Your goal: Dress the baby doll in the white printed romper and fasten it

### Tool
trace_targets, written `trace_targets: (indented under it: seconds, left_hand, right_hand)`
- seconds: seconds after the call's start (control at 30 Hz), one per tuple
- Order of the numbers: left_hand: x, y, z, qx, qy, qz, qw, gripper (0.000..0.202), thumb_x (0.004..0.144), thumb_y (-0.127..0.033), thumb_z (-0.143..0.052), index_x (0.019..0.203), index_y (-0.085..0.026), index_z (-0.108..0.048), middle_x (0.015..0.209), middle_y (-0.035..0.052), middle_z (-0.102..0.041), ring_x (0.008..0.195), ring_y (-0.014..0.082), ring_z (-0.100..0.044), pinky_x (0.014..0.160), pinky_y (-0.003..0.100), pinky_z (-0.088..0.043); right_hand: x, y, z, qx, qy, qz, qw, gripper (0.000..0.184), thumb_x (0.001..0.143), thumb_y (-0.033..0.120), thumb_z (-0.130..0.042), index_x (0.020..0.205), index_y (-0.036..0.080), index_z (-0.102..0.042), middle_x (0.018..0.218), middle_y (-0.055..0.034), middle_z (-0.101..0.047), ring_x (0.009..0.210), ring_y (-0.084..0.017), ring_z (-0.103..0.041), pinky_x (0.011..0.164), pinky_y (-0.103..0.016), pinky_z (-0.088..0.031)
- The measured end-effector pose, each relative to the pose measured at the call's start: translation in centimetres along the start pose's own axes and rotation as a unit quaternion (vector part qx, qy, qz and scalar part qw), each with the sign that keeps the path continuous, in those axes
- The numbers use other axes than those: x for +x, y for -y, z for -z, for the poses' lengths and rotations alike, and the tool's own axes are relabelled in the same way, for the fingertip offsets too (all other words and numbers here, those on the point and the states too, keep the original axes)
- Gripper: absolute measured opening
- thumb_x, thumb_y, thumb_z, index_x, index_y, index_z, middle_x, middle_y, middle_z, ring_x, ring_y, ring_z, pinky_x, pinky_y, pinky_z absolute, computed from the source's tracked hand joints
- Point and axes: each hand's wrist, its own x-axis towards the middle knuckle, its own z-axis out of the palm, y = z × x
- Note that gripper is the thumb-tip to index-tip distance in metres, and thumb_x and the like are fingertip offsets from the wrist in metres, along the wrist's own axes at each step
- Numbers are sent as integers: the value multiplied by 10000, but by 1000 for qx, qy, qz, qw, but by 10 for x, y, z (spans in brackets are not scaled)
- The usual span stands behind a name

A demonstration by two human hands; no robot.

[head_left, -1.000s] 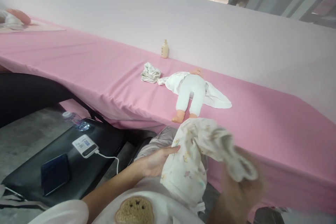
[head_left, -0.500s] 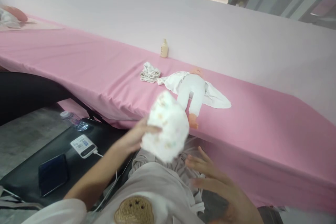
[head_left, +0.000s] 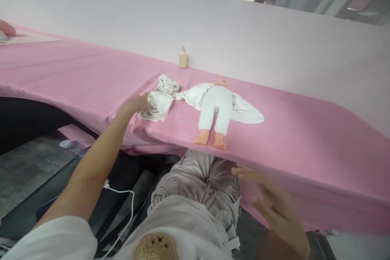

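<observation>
My left hand (head_left: 142,104) is at the left edge of a white folded cloth (head_left: 159,107), its fingers closed on it and partly hidden. The cloth lies on the pink-covered table, touching a second folded cloth (head_left: 168,85) behind it. To the right a baby doll (head_left: 217,101) lies on its back, feet toward me. It wears white leggings, and a white garment (head_left: 248,110) is spread out beneath it. My right hand (head_left: 271,199) hangs in front of the table edge, blurred, fingers apart and holding nothing.
A pump bottle (head_left: 183,58) stands against the wall. Part of another doll (head_left: 6,28) shows at the far left of the pink table cover (head_left: 304,138). Below my left arm are a black chair seat (head_left: 27,215), a clear bottle (head_left: 72,147) and a white cable (head_left: 131,207).
My left hand has moved forward and left with the folded cloth, from over my lap onto the table. My right hand has shifted slightly right. The view has tilted a little.
</observation>
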Motion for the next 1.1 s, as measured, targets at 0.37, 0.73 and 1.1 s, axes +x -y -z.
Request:
trace_targets:
  seconds: [0.37, 0.73, 1.1]
  left_hand:
    - [70, -118, -77, 41, -44, -375, 925, 526, 803, -289, -493, 1303, -144, -417, 1318, 132, -448, 1225, 285, -429, 1043, 430, -339]
    - [101, -97, -141, -74, -47, -406, 910, 453, 805, -297, -460, 1231, -139, -469, 1236, 146, -519, 1150, 289, -485, 1000, 450, -386]
    - [103, -100, -142, -211, 14, -279, 937, 564, 723, -265, -537, 1265, -143, -442, 1132, 136, -593, 1029, 263, -572, 893, 424, -453]
  right_hand:
    - [219, -79, -41, -270, -29, -82, 959, 360, 884, 320, -472, 1180, 146, -577, 1270, -101, -576, 1218, -208, -498, 1033, -354, -386]
    - [338, -143, -74, -493, 26, -100, 864, 443, 894, 362, -380, 1209, 83, -522, 1341, -191, -477, 1282, -292, -361, 1084, -546, -189]
    - [411, -166, -106, -532, 82, -180, 824, 597, 760, 143, -473, 1345, 63, -384, 1450, -205, -327, 1356, -344, -240, 1080, -584, -137]
